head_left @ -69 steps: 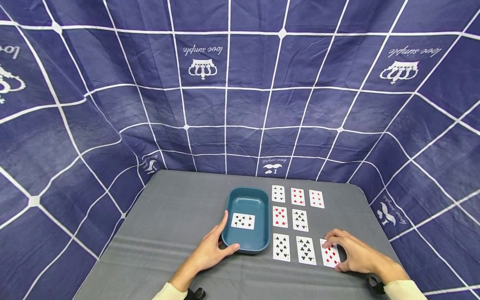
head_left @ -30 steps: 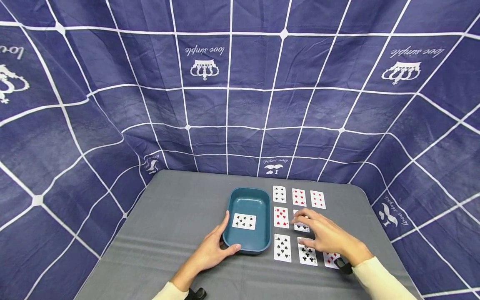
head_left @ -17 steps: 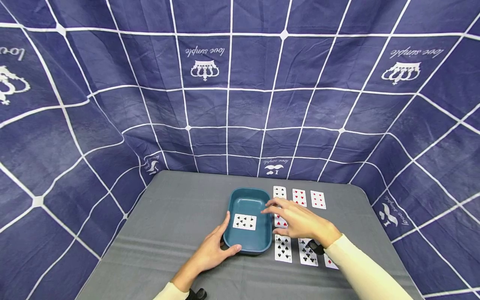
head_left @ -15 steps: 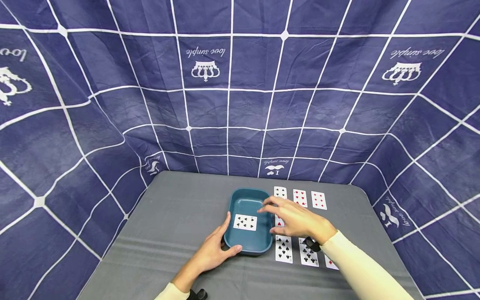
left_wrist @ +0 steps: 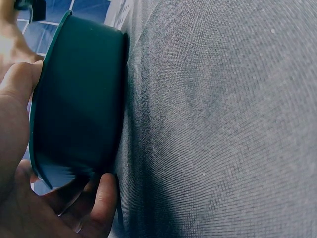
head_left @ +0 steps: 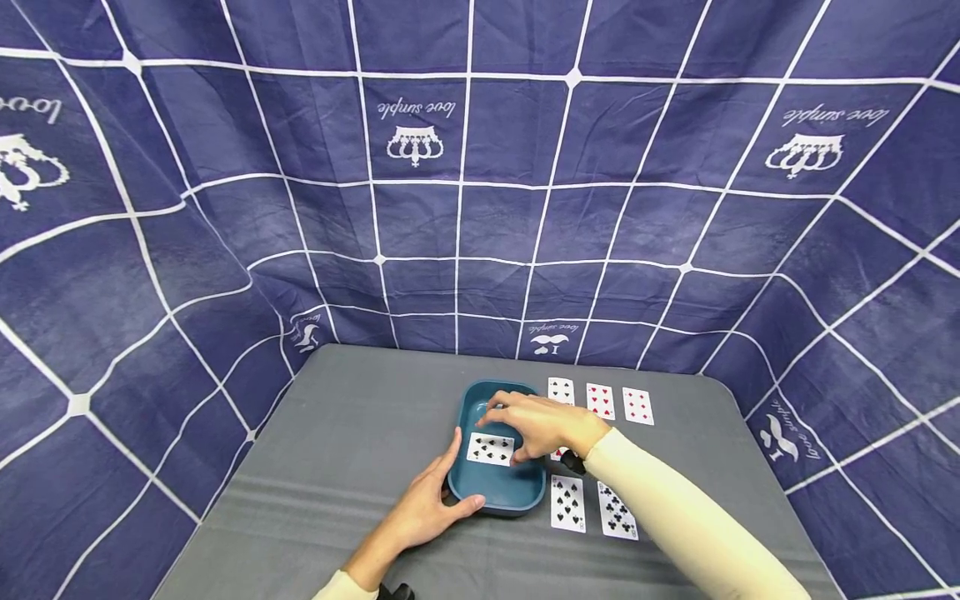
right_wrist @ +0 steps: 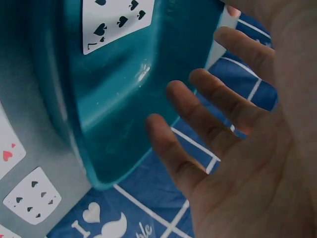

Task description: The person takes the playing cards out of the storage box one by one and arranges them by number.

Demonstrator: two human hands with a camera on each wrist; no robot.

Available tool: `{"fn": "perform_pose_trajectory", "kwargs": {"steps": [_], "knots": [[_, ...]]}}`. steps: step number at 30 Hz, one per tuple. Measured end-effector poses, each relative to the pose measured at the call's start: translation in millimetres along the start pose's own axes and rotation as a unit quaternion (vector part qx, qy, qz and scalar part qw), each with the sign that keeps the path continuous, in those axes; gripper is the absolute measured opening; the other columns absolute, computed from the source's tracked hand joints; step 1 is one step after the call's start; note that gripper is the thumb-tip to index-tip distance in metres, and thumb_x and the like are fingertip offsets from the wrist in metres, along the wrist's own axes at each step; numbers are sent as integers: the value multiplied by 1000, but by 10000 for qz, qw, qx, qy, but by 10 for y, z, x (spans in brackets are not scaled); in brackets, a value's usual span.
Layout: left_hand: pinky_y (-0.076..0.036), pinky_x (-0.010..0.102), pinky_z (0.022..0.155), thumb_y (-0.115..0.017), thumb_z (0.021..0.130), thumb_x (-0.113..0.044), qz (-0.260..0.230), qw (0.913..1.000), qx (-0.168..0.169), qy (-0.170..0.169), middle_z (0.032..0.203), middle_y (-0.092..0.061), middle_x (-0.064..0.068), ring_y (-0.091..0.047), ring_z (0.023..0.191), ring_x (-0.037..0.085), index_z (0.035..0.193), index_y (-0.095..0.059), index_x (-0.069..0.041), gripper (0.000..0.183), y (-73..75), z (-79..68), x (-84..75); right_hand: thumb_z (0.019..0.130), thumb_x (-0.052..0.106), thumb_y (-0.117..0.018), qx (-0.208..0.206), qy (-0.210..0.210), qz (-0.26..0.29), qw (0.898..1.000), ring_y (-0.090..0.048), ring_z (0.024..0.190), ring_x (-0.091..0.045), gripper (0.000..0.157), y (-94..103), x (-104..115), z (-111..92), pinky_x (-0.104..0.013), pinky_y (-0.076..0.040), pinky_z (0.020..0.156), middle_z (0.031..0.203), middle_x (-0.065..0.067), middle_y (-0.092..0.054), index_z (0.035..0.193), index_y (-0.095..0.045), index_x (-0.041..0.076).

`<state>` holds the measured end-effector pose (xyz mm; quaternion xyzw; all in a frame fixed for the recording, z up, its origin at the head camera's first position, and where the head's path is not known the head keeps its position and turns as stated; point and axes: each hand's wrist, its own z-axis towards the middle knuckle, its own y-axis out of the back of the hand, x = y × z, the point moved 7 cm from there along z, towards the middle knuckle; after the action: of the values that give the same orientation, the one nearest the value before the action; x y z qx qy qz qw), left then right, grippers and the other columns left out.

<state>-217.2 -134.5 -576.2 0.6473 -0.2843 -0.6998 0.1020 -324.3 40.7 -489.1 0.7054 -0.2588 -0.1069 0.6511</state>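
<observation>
A teal rectangular tray (head_left: 498, 493) stands on the grey table, with a seven of spades playing card (head_left: 490, 449) lying face up in it. My left hand (head_left: 429, 507) grips the tray's near left corner. Its thumb (left_wrist: 22, 82) is at the rim and its other fingers reach round the side in the left wrist view. Over the tray hovers my right hand (head_left: 536, 427), fingers spread and bent a little, nothing in them. Its thumb and fingertips are close to the card in the head view. In the right wrist view the fingers (right_wrist: 173, 151) overlap the tray's far part.
Right of the tray, playing cards lie face up in rows: a six of spades (head_left: 561, 390), a six of hearts (head_left: 600, 402) and a six of diamonds (head_left: 638, 406) at the back; a spades card (head_left: 567, 504) and a clubs card (head_left: 618, 510) in front. My right arm hides others.
My right hand has moved left from the diamond card at the front right, across the card rows, to above the tray. The left hand keeps its hold on the tray.
</observation>
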Motion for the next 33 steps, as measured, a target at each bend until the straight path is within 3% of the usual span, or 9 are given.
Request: {"fn": "perform_pose_trajectory", "kwargs": {"steps": [7, 12, 19, 26, 33], "knots": [[-65, 55, 116, -88, 106, -47, 70, 9999, 17, 100, 182, -42, 32, -56, 161, 48, 190, -14, -24, 114, 4, -16, 50, 83, 30, -110, 714, -149, -78, 9973, -63, 146, -19, 91, -212, -11, 306, -43, -64, 117, 167, 0, -57, 163, -67, 38], [-66, 54, 115, -87, 106, -51, 103, 9999, 42, 67, 185, -39, 31, -53, 164, 49, 190, -14, -27, 113, -27, -23, 58, 78, 31, -112, 995, -100, -322, 9945, -60, 150, -19, 99, -335, -59, 384, -39, -64, 118, 169, 3, -56, 165, -65, 42], [-65, 54, 116, -86, 106, -53, 99, 10000, 6, 2, 184, -40, 31, -54, 163, 49, 190, -12, -31, 114, -2, -12, 70, 72, 30, -115, 1074, -29, -502, 9929, -61, 150, -17, 104, -393, -78, 459, -37, -62, 120, 168, 4, -58, 163, -66, 42], [-65, 55, 116, -87, 107, -48, -7, 10000, 41, 19, 182, -42, 32, -57, 160, 48, 190, -15, -24, 113, 9, 2, 56, 71, 29, -116, 999, 12, -720, 9924, -61, 146, -16, 107, -438, -114, 492, -36, -64, 115, 167, 4, -58, 164, -65, 41], [-65, 55, 116, -87, 107, -45, -27, 10000, 48, 26, 182, -41, 33, -57, 160, 48, 190, -14, -24, 112, 6, -7, 46, 72, 31, -115, 958, 62, -845, 9918, -63, 139, -16, 99, -439, -83, 498, -34, -66, 109, 161, 4, -60, 158, -69, 40]]}}
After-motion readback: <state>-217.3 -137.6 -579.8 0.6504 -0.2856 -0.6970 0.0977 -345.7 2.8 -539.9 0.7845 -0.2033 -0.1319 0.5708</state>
